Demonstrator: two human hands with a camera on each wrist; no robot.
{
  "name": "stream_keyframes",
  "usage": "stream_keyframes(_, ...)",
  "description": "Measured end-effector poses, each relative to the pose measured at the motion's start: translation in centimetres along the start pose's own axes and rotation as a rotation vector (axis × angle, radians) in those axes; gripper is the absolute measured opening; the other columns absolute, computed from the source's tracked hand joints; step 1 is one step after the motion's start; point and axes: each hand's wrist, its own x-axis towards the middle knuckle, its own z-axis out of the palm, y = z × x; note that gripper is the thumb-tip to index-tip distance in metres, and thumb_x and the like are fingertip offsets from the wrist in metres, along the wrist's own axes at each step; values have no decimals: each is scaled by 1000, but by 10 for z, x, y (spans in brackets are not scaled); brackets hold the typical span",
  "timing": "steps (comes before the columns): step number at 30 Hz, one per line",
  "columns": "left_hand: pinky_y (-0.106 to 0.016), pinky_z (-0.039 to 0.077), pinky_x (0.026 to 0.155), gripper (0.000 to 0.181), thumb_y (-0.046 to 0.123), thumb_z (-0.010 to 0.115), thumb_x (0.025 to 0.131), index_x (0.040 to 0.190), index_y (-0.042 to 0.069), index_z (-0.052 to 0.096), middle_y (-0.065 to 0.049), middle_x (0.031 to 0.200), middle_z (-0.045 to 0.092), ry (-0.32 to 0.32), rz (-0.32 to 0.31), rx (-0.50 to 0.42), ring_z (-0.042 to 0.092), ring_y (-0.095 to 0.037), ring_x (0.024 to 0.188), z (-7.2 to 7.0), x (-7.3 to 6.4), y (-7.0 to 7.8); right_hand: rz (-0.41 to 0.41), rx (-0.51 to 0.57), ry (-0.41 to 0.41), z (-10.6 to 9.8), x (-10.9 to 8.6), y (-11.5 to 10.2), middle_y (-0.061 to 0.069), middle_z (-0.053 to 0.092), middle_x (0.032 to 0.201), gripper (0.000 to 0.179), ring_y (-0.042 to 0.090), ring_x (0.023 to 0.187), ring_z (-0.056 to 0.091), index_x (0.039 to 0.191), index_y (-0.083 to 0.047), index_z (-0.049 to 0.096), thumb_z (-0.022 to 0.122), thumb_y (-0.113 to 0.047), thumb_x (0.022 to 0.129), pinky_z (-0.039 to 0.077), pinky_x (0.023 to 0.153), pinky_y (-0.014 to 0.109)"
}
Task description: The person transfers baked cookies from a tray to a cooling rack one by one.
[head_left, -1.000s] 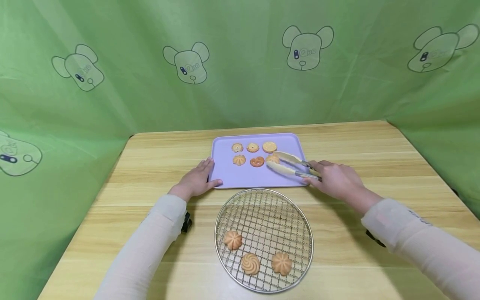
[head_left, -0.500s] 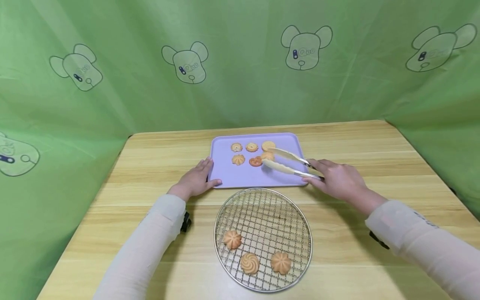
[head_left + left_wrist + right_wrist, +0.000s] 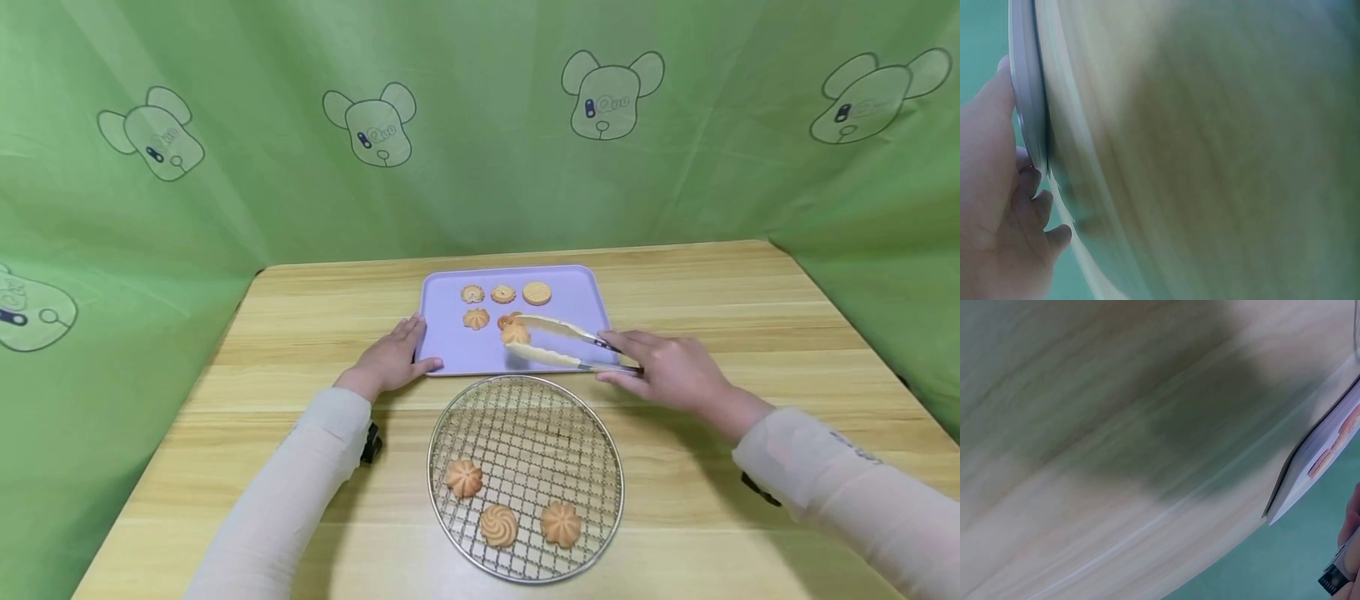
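Observation:
My left hand rests against the left edge of a lilac tray, its thumb at the near corner. Right of the tray, my right hand grips metal tongs with cream-coloured heads. Between those heads is a flower-shaped cookie, which partly hides a brown pretzel-shaped cookie. Whether both heads touch it I cannot tell. Several other cookies stay on the tray, among them a round one and a ridged one. The left wrist view catches the tray's rim beside my fingers.
Nearer to me lies a round wire rack. On it are a swirled cookie and two flower-shaped ones. The wooden table is bordered by green cloth at the back and sides.
The tongs have moved left and toward me, and the flower-shaped cookie has shifted with them from the tray's right part to over the pretzel-shaped one. My left hand has stayed in place.

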Motion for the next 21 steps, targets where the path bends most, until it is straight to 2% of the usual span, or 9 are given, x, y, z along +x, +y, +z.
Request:
stream_keyframes(8,-40,12,116,87,58,42,95,151,0,10,-13,157,5,0,3,-2,8,-31,143,1,1,-1,-73,63,1,3,-1,-13,18,68,106,63,30,68,68,125,-6,62,76,-42,75,54,48,38)
stream_keyframes(14,-38,10,116,88,61,40,94,152,2,9,-11,158,3,-1,0,14,7,-29,143,3,4,-4,-119,90,-17,6,-1,-21,16,69,104,64,27,66,68,124,-5,63,78,-41,74,55,50,37)
stream_keyframes(21,-39,11,116,88,60,41,94,151,1,9,-12,157,3,-4,-3,6,7,-30,143,2,2,-2,-177,137,-24,9,0,-33,11,70,106,64,25,73,70,123,-5,63,77,-45,74,58,58,37)
